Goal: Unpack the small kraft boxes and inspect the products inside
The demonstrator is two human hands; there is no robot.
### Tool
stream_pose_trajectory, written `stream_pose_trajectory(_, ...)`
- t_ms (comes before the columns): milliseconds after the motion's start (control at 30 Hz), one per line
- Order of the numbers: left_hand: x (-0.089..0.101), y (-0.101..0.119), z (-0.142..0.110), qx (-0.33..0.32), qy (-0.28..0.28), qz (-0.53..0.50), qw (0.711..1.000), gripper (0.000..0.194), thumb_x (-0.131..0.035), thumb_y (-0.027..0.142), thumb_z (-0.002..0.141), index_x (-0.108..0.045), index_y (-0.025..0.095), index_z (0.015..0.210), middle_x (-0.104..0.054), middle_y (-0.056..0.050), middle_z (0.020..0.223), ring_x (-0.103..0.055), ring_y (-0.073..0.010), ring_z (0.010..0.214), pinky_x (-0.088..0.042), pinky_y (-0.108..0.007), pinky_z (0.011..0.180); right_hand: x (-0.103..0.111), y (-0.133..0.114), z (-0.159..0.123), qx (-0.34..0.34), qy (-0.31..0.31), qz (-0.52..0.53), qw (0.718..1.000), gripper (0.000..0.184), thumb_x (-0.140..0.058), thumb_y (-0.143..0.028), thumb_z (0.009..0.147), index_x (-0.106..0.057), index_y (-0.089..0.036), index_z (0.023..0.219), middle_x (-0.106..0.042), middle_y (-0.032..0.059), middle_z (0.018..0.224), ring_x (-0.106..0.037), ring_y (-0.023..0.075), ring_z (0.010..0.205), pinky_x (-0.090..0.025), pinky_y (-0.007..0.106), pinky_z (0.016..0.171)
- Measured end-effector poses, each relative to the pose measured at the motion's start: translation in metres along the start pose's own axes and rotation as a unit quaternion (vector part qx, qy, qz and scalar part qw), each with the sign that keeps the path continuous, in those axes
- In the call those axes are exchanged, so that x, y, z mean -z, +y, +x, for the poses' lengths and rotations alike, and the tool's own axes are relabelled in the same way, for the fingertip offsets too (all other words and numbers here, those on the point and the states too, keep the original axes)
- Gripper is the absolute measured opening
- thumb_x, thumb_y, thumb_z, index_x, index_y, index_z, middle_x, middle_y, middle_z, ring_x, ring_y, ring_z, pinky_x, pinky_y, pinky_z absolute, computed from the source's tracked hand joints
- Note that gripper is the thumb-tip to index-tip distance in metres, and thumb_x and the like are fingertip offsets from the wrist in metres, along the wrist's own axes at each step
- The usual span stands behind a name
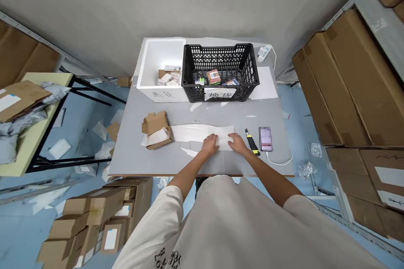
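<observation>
A long white wrapping sheet lies stretched across the grey table. My left hand rests on it with the fingers laid out over the surface. Close by on the right, my right hand presses on the sheet's right end, fingers spread. Whether anything lies beneath the sheet there is hidden. At the sheet's left end stands an opened cardboard box, with white paper-like material in it. A yellow-and-black utility knife lies just right of my right hand.
Behind are a white foam bin and a black plastic crate, both holding small packages. A phone charges at the right. Cartons fill the right shelf; more boxes stand on the floor at left.
</observation>
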State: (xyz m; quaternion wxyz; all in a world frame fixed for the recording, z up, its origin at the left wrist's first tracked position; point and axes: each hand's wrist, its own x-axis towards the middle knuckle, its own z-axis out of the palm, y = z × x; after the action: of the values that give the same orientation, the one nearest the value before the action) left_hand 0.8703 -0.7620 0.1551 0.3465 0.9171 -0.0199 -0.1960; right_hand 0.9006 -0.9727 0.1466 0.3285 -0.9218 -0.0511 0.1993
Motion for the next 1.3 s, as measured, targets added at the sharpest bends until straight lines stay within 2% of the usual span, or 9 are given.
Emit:
stream_pose_trajectory(133,-0.028,0.002,0.004,0.064,0.006,0.072,0.995,0.065,-0.067,0.018,0.079,-0.042,0.022,0.140,-0.043,-0.018,0.146,-0.044,-0.0356,0.132,-0.034,-0.049,0.108,-0.011,0.021,-0.013,0.017,-0.052,-0.131,0.990,0.056,-0.056,-0.020,0.085,-0.051,-0.020,0.141,-0.047,0.0125,0.148,-0.045,0.0315,0.129,-0.037,0.043,0.105)
stream_pose_trajectory(333,-0.051,0.011,0.003,0.064,0.012,0.110,0.992,0.063,-0.057,0.012,0.084,-0.038,0.022,0.143,-0.050,-0.017,0.133,-0.047,-0.0324,0.126,-0.035,-0.045,0.104,-0.021,0.028,-0.018,0.038,-0.042,-0.185,0.981,0.066,-0.055,-0.021,0.089,-0.036,-0.017,0.151,-0.049,0.0173,0.141,-0.043,0.0340,0.123,-0.034,0.042,0.100)
stream_pose_trajectory(433,-0.060,0.013,0.003,0.050,-0.006,0.127,0.991,0.053,-0.051,0.011,0.086,-0.044,0.021,0.138,-0.054,-0.016,0.128,-0.051,-0.0309,0.122,-0.036,-0.045,0.103,-0.022,0.032,-0.020,0.059,-0.041,-0.199,0.977,0.055,-0.054,-0.021,0.091,-0.045,-0.017,0.145,-0.055,0.0173,0.132,-0.046,0.0331,0.118,-0.034,0.041,0.096)
stream_pose_trajectory(533,-0.065,0.012,0.002,0.034,-0.035,0.162,0.986,0.041,-0.045,0.008,0.088,-0.052,0.020,0.127,-0.059,-0.013,0.119,-0.056,-0.0274,0.114,-0.040,-0.042,0.100,-0.021,0.037,-0.023,0.072,-0.057,-0.206,0.974,0.034,-0.049,-0.019,0.094,-0.060,-0.019,0.126,-0.061,0.0140,0.120,-0.050,0.0294,0.113,-0.033,0.039,0.095)
stream_pose_trajectory(667,-0.059,0.011,0.000,0.004,-0.033,0.168,0.985,0.036,-0.043,0.008,0.089,-0.056,0.019,0.121,-0.062,-0.011,0.114,-0.060,-0.0254,0.106,-0.045,-0.039,0.095,-0.016,0.034,-0.026,0.083,-0.052,-0.202,0.975,0.026,-0.046,-0.019,0.097,-0.066,-0.020,0.113,-0.064,0.0108,0.111,-0.051,0.0259,0.108,-0.031,0.038,0.095)
stream_pose_trajectory(867,-0.021,0.003,-0.009,0.007,0.067,0.112,0.991,0.035,-0.046,0.012,0.090,-0.060,0.021,0.122,-0.055,-0.010,0.128,-0.064,-0.0222,0.099,-0.049,-0.036,0.093,-0.009,0.001,-0.014,0.104,0.023,-0.168,0.980,0.021,-0.053,-0.024,0.094,-0.072,-0.022,0.101,-0.060,0.0099,0.109,-0.050,0.0261,0.107,-0.035,0.036,0.090)
stream_pose_trajectory(1000,0.015,-0.019,-0.023,0.004,0.126,0.076,0.989,0.029,-0.048,0.014,0.091,-0.064,0.020,0.114,-0.055,-0.010,0.129,-0.064,-0.0213,0.098,-0.050,-0.035,0.093,-0.022,-0.040,-0.001,0.115,0.008,-0.100,0.988,0.024,-0.050,-0.020,0.094,-0.071,-0.021,0.106,-0.059,0.0069,0.105,-0.056,0.0202,0.092,-0.041,0.031,0.083)
stream_pose_trajectory(1133,0.062,-0.049,-0.047,0.007,0.165,0.077,0.983,0.023,-0.048,0.016,0.092,-0.065,0.020,0.107,-0.065,-0.009,0.109,-0.063,-0.0233,0.101,-0.047,-0.037,0.094,-0.046,-0.095,0.010,0.141,0.006,-0.046,0.989,0.024,-0.049,-0.019,0.092,-0.069,-0.021,0.105,-0.060,0.0057,0.104,-0.058,0.0184,0.087,-0.044,0.029,0.081)
stream_pose_trajectory(1300,0.137,-0.102,-0.085,0.034,0.253,0.088,0.963,0.020,-0.047,0.023,0.096,-0.062,0.021,0.109,-0.068,-0.009,0.105,-0.062,-0.0252,0.104,-0.043,-0.040,0.094,-0.087,-0.190,0.025,0.191,0.038,0.022,0.981,0.020,-0.050,-0.019,0.088,-0.063,-0.022,0.104,-0.062,0.0043,0.098,-0.058,0.0194,0.087,-0.045,0.030,0.081)
